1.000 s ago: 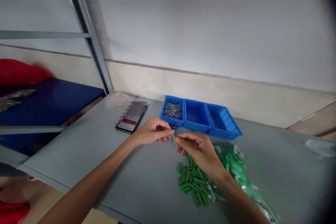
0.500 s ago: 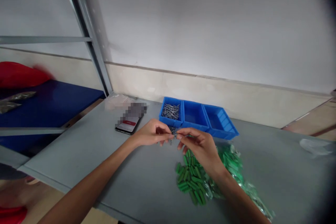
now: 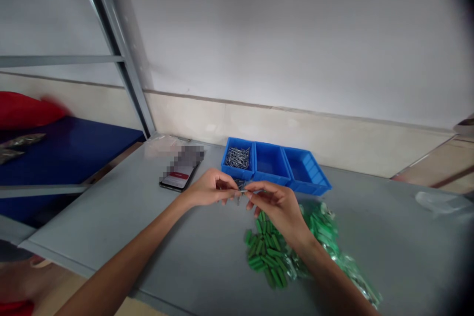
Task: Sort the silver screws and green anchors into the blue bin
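My left hand [image 3: 209,188] and my right hand [image 3: 278,207] meet fingertip to fingertip above the grey table [image 3: 155,237], just in front of the blue bins. Both pinch a small bunch of metal screws [image 3: 241,188] between them. A pile of green plastic anchors [image 3: 268,254] lies under and beside my right wrist, partly spilling from a clear bag [image 3: 333,242]. The leftmost of three joined blue bins [image 3: 237,159] holds several silver screws; the middle bin [image 3: 271,164] and right bin [image 3: 305,170] look empty.
A phone [image 3: 180,174] with a lit screen lies left of the bins. A grey shelf post [image 3: 118,64] rises at the table's back left corner, with a dark blue surface [image 3: 70,150] and red object [image 3: 25,108] beyond. A clear plastic piece [image 3: 439,201] lies far right.
My hands stay pinched together on the screws, fingers shifting slightly. The whole view has drifted a little as my head moved.
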Motion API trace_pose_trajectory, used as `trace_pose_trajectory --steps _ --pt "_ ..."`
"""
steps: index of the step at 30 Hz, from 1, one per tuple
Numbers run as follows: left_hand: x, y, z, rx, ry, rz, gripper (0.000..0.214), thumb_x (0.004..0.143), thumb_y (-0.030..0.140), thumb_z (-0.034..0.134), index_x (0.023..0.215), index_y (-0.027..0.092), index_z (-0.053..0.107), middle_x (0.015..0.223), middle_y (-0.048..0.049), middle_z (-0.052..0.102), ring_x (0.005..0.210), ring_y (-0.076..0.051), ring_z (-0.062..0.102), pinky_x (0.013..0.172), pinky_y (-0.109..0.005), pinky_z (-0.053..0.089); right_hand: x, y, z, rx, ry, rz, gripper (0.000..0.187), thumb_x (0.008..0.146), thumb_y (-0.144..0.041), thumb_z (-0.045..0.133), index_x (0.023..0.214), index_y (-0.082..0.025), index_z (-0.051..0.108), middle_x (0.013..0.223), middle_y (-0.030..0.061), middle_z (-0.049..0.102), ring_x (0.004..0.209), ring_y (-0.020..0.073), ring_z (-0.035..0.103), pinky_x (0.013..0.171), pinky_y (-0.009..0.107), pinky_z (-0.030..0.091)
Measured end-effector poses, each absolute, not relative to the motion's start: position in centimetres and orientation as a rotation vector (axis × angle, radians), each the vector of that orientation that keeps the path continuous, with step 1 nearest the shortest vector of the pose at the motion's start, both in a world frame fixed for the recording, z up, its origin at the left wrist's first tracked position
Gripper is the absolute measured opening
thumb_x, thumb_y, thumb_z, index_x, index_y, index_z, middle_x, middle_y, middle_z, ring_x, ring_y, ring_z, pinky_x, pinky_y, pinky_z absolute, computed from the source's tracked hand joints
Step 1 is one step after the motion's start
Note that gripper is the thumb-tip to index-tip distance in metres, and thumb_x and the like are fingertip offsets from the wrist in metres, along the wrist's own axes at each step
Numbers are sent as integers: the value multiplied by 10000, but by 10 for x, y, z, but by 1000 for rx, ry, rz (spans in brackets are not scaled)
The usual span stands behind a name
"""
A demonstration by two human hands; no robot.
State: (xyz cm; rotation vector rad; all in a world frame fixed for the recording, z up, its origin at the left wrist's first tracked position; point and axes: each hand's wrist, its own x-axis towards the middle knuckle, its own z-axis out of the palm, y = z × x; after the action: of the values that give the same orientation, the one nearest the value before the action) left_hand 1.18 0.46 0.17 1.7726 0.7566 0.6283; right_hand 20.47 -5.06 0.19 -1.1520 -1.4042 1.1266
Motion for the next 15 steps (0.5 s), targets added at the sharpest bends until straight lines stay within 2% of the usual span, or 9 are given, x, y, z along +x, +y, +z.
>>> trace_pose_trajectory --steps 9,15 --pt "12 3 4 1761 797 635 243 758 361 690 775 118 695 554 6 572 479 -78 501 465 -193 392 204 -53 2 -1190 -1410 1137 120 741 -274 670 832 -201 698 605 9 653 566 147 635 458 238 493" --pt "13 3 5 1782 807 609 241 767 354 682 778 113 692 557 2 568 491 -84 507 474 -194 389 206 -52 -4 -1161 -1438 1120 103 751 -263 662 827 -198 688 652 9 655 570 148 644 454 237 488"
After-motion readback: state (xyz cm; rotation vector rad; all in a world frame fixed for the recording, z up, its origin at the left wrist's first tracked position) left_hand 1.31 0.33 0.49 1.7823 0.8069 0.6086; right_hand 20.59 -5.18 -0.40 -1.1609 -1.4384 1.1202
